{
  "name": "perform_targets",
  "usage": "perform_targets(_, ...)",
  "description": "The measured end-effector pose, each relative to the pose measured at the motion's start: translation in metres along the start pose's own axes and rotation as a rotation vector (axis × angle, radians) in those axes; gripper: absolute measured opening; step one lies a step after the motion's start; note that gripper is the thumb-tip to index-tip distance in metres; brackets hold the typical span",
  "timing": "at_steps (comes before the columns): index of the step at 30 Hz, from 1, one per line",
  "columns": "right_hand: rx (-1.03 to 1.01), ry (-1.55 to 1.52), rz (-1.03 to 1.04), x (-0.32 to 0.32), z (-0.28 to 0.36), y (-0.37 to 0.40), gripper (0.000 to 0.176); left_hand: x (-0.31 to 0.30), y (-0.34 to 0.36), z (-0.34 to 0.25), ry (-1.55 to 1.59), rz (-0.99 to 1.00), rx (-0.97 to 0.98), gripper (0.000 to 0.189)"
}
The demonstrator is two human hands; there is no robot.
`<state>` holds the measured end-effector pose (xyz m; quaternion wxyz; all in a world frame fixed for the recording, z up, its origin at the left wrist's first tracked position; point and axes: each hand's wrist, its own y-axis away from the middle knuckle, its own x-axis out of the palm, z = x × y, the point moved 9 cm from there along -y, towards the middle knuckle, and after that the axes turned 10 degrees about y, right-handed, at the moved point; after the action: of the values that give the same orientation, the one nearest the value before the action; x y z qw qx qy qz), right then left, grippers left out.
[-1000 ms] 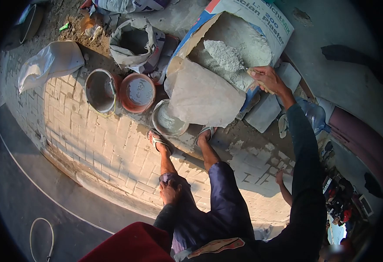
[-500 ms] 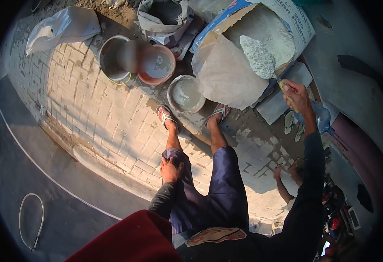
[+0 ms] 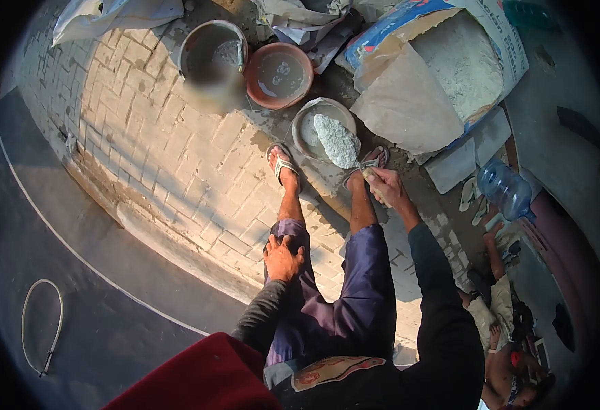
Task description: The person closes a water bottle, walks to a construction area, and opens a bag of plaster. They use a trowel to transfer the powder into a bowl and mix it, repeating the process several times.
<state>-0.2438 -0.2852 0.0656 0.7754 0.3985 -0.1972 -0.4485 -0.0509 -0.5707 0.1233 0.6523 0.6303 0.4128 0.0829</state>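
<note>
My right hand (image 3: 387, 188) grips the handle of a trowel loaded with pale powder (image 3: 337, 142), held over a round bowl (image 3: 305, 130) between my feet. The powder hides part of the bowl and most of the trowel's blade. My left hand (image 3: 283, 260) rests on my left knee, fingers spread, holding nothing. To the upper right of the bowl stands a large open paper sack (image 3: 409, 102) with pale powder inside.
A reddish basin (image 3: 279, 101) and a bucket (image 3: 192, 55) stand beyond the bowl. Another opened sack (image 3: 303, 24) is behind them. A blue water bottle (image 3: 508, 191) lies at the right. Another person (image 3: 505, 362) is at the lower right.
My right hand has moved the loaded trowel left and down, from the sack to above the bowl. My left hand stays on my knee. The view has shifted.
</note>
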Motion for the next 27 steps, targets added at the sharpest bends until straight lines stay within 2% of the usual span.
perform_targets(7,0.187,0.063,-0.172,0.042,-0.104,-0.103,0.028,0.012,0.002,0.018,-0.006,0.058,-0.003,0.062)
perform_targets(10,0.131,0.073,-0.234,0.041,-0.131,-0.14,0.03,0.011,0.003,0.018,0.029,0.068,-0.006,0.063)
perform_targets(12,-0.122,0.471,-0.388,0.031,-0.122,-0.156,0.035,0.012,0.002,0.021,0.031,0.075,-0.008,0.063)
perform_targets(13,-0.12,0.473,-0.389,0.032,-0.118,-0.154,0.035,0.011,0.002,0.021,0.036,0.069,-0.008,0.062)
perform_targets(15,0.092,0.801,-0.428,0.029,-0.106,-0.152,0.043,0.009,0.0,0.019,0.045,0.061,0.0,0.062)
perform_targets(19,0.119,0.87,-0.353,0.031,-0.063,-0.135,0.046,0.007,-0.001,0.019,0.062,0.082,0.0,0.061)
perform_targets(21,0.152,0.918,-0.164,0.041,-0.06,-0.13,0.045,0.007,-0.002,0.018,0.055,0.067,0.003,0.061)
perform_targets(25,0.135,0.986,-0.214,0.041,-0.067,-0.114,0.048,0.003,-0.002,0.016,0.064,0.101,-0.018,0.061)
perform_targets(27,-0.005,1.09,-0.354,0.043,-0.052,-0.098,0.053,0.002,-0.001,0.016,0.06,0.076,-0.01,0.06)
